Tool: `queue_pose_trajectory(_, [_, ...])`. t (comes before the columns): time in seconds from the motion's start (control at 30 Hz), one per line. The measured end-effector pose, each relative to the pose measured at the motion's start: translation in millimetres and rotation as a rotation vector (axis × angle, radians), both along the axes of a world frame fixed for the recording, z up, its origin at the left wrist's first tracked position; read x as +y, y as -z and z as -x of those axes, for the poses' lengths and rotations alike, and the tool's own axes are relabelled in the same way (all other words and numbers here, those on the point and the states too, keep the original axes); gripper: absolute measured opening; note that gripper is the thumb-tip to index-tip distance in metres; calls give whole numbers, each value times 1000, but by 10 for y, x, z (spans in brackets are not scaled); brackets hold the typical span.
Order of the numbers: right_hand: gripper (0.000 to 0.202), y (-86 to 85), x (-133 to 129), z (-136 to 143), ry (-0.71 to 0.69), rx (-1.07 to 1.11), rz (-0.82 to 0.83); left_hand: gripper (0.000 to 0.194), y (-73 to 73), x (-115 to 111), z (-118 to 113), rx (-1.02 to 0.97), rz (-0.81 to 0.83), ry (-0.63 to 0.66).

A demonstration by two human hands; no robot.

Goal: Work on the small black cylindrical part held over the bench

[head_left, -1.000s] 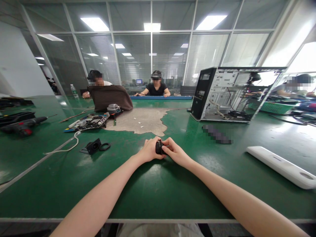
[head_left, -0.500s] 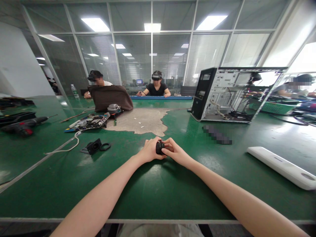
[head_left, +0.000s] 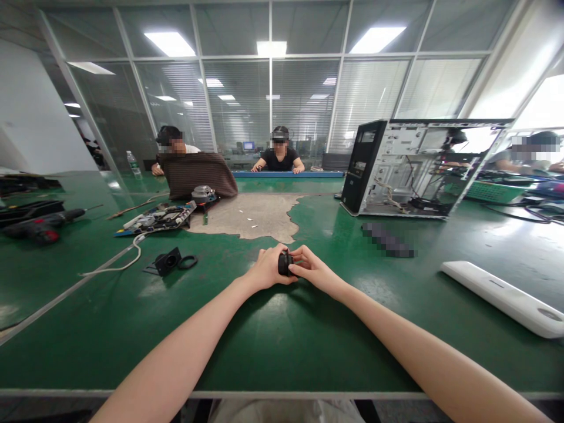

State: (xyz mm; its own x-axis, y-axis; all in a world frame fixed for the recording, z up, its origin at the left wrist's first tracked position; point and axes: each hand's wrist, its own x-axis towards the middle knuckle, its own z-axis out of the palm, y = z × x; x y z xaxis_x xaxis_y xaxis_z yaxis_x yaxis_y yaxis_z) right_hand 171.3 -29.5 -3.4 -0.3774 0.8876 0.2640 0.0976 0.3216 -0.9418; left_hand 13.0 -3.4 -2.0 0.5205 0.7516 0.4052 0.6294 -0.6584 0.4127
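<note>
The cylindrical part [head_left: 283,264] is showing black; the tabletop [head_left: 273,346] is gleaming green; far left, the cloth [head_left: 194,170] is displaying brown stripes; right, the long casing [head_left: 497,298] is looking white.

Black part [head_left: 284,264] partly hidden by left hand [head_left: 267,267] and right hand [head_left: 312,267], dark object [head_left: 388,240] pixelated beyond identification, drill [head_left: 46,223] blurred.

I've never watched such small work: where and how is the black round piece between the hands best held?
Probably the black piece is best held around its rounded side, from the left, as the left hand does: it looks short and round, and its right end faces the right hand, whose thumb touches it.
</note>
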Motion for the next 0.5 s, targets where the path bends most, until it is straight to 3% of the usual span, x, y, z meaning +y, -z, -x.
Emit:
queue_pose_trajectory(0.37, [26, 47, 40, 19, 95, -34, 6, 57, -25, -17, -1, 8, 19, -10])
queue_pose_trajectory(0.5, [23, 2, 3, 3, 29, -36, -17, 57, -12, -11, -1, 3, 6, -2])
